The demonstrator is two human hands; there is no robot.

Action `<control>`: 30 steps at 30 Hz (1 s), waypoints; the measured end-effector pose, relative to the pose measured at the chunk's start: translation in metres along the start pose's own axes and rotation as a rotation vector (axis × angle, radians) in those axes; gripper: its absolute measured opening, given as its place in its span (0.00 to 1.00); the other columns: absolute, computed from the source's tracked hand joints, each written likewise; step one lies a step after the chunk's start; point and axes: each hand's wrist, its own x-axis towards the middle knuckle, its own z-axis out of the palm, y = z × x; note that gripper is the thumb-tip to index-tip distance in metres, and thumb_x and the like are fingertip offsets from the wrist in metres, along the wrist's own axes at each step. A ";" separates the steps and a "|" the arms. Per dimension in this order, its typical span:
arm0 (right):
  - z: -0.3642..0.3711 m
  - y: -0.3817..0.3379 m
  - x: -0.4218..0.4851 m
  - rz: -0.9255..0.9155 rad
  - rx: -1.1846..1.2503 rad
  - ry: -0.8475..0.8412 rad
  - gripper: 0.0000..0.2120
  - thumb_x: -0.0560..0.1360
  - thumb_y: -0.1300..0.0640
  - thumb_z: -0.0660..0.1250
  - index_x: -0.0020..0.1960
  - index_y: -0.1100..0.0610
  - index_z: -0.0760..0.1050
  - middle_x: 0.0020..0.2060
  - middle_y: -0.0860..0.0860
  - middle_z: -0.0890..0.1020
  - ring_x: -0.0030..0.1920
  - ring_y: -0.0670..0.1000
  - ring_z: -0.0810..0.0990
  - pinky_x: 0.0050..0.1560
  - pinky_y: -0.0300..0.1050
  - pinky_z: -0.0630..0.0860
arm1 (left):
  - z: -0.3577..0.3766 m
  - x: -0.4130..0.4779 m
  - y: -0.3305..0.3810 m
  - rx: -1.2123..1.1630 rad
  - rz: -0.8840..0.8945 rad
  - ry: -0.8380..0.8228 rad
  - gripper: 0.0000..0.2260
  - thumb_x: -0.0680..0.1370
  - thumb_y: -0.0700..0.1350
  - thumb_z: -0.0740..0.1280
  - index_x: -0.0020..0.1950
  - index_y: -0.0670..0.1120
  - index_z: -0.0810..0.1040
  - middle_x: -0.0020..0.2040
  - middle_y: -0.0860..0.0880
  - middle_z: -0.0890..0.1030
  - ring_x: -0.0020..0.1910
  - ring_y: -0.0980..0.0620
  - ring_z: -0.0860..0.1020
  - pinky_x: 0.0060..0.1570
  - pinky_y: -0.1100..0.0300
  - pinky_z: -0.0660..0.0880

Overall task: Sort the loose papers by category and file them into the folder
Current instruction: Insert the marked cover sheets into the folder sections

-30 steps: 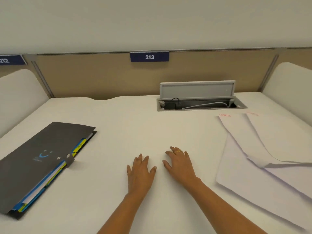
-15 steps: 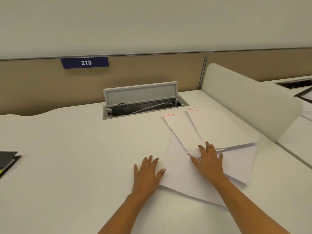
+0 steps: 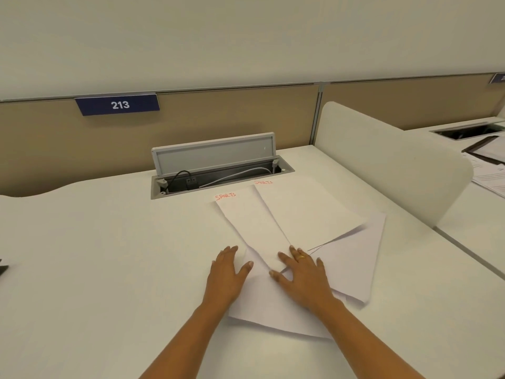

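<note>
White tabletop (image 3: pixel 109 255), backed by a tan partition panel (image 3: pixel 218 116); a blue plaque (image 3: pixel 119 105) numbered 213 is fixed to the panel's upper edge.

Cable tray (image 3: pixel 218 179): recessed into the tabletop at the rear, its grey lid (image 3: pixel 214 153) raised; a black and a white cable are seen inside.

Side divider (image 3: pixel 382 160): white, rounded, set upright along the right of the tabletop. Printed sheets (image 3: pixel 489 170) are noted on the neighbouring desk beyond it.

Loose papers (image 3: pixel 352 258): white sheets, fanned and overlapping, laid flat on the tabletop right of centre, between the cable tray and the person. Two upper sheets are marked SPORTS in red at their far ends: one narrow strip showing on the left (image 3: pixel 246 222), one broader sheet (image 3: pixel 306 212) overlapping it from the right. Plain sheets are spread beneath them.

Left hand (image 3: pixel 225 277): laid palm down at the left edge of the papers, fingers straight and held close together, thumb angled out onto the lowest sheet. Nothing is gripped.

Right hand (image 3: pixel 300 274): pressed flat on the papers, fingers spread, a gold ring (image 3: pixel 301 257) worn on one finger. Nothing is pinched.

Dark object (image 3: pixel 2 268): cut off at the far left edge, well apart from the papers; not identifiable.
</note>
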 end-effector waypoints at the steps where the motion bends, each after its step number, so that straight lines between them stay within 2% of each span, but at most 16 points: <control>1: -0.003 -0.004 -0.001 -0.001 -0.010 -0.001 0.48 0.59 0.20 0.38 0.73 0.42 0.60 0.76 0.47 0.57 0.75 0.47 0.52 0.73 0.55 0.49 | -0.002 0.002 0.002 -0.027 -0.012 0.007 0.26 0.79 0.53 0.60 0.74 0.47 0.57 0.76 0.49 0.58 0.75 0.51 0.56 0.73 0.56 0.52; 2: -0.006 -0.006 -0.001 -0.002 -0.014 0.013 0.50 0.57 0.21 0.36 0.71 0.42 0.62 0.74 0.46 0.61 0.74 0.47 0.56 0.72 0.54 0.53 | -0.004 0.004 0.005 -0.051 -0.026 0.015 0.27 0.79 0.52 0.61 0.74 0.46 0.57 0.75 0.48 0.59 0.74 0.50 0.57 0.72 0.56 0.54; 3: -0.009 -0.007 0.000 -0.004 -0.013 0.039 0.48 0.59 0.20 0.37 0.70 0.43 0.65 0.72 0.46 0.65 0.72 0.47 0.60 0.69 0.52 0.57 | -0.005 0.007 0.008 -0.078 -0.045 0.025 0.27 0.78 0.52 0.61 0.74 0.45 0.58 0.75 0.48 0.60 0.74 0.49 0.58 0.71 0.56 0.56; 4: -0.014 -0.008 0.003 -0.006 -0.001 0.076 0.42 0.65 0.22 0.42 0.68 0.45 0.68 0.69 0.46 0.70 0.70 0.48 0.64 0.67 0.50 0.60 | -0.008 0.010 0.011 -0.106 -0.065 0.036 0.28 0.78 0.51 0.62 0.74 0.45 0.58 0.75 0.47 0.61 0.73 0.48 0.60 0.71 0.56 0.57; 6: -0.023 -0.006 0.012 0.002 0.068 0.183 0.28 0.74 0.32 0.52 0.64 0.48 0.73 0.64 0.46 0.75 0.66 0.49 0.70 0.63 0.47 0.63 | -0.011 0.017 0.020 -0.144 -0.088 0.053 0.28 0.78 0.50 0.63 0.74 0.43 0.58 0.73 0.45 0.63 0.72 0.46 0.62 0.69 0.55 0.60; 9: -0.035 0.007 0.031 0.027 0.102 0.273 0.20 0.78 0.42 0.57 0.63 0.52 0.74 0.64 0.49 0.76 0.66 0.50 0.71 0.62 0.45 0.64 | -0.014 0.029 0.030 -0.185 -0.123 0.043 0.28 0.78 0.49 0.63 0.74 0.42 0.57 0.71 0.44 0.66 0.70 0.44 0.64 0.66 0.54 0.63; 11: -0.039 0.019 0.044 0.068 0.072 0.223 0.21 0.79 0.44 0.56 0.68 0.54 0.69 0.69 0.50 0.71 0.70 0.50 0.66 0.67 0.45 0.61 | -0.013 0.038 0.032 -0.228 -0.175 0.033 0.29 0.77 0.49 0.64 0.74 0.42 0.57 0.71 0.44 0.66 0.70 0.44 0.65 0.65 0.54 0.64; 15: -0.034 0.029 0.055 0.090 -0.021 0.008 0.28 0.79 0.41 0.52 0.75 0.55 0.57 0.75 0.52 0.59 0.75 0.50 0.55 0.74 0.53 0.49 | -0.009 0.057 0.033 -0.295 -0.264 0.027 0.31 0.77 0.49 0.65 0.75 0.42 0.55 0.72 0.43 0.65 0.70 0.43 0.65 0.66 0.54 0.64; 18: -0.024 0.023 0.051 0.017 -0.032 -0.009 0.27 0.80 0.42 0.52 0.74 0.55 0.59 0.75 0.52 0.59 0.75 0.49 0.55 0.74 0.51 0.46 | -0.008 0.070 0.037 -0.391 -0.303 0.045 0.31 0.77 0.47 0.65 0.75 0.42 0.55 0.73 0.43 0.63 0.71 0.44 0.64 0.67 0.54 0.63; 23: -0.014 0.014 0.044 -0.080 -0.016 0.078 0.22 0.80 0.43 0.53 0.70 0.51 0.68 0.71 0.47 0.67 0.73 0.46 0.62 0.73 0.43 0.50 | -0.007 0.087 0.041 -0.442 -0.308 0.122 0.26 0.78 0.37 0.62 0.74 0.43 0.57 0.71 0.42 0.66 0.69 0.42 0.66 0.66 0.51 0.65; 26: -0.016 0.009 0.039 -0.144 0.047 0.130 0.20 0.79 0.43 0.55 0.63 0.52 0.75 0.63 0.46 0.77 0.65 0.47 0.73 0.65 0.38 0.61 | -0.006 0.091 0.039 -0.460 -0.286 0.174 0.22 0.79 0.34 0.58 0.72 0.43 0.60 0.67 0.42 0.71 0.64 0.42 0.70 0.63 0.50 0.69; 28: -0.023 0.008 0.043 -0.114 0.163 0.169 0.18 0.78 0.44 0.58 0.58 0.52 0.79 0.55 0.47 0.82 0.58 0.49 0.78 0.58 0.40 0.68 | -0.007 0.095 0.036 -0.498 -0.309 0.195 0.22 0.79 0.33 0.57 0.72 0.43 0.61 0.67 0.42 0.71 0.64 0.43 0.71 0.62 0.51 0.69; 30: -0.032 0.014 0.057 -0.044 0.298 0.238 0.14 0.78 0.48 0.61 0.55 0.54 0.81 0.53 0.50 0.83 0.57 0.52 0.79 0.57 0.43 0.71 | -0.007 0.099 0.033 -0.557 -0.345 0.200 0.22 0.79 0.32 0.58 0.72 0.43 0.61 0.67 0.42 0.71 0.64 0.43 0.71 0.63 0.50 0.69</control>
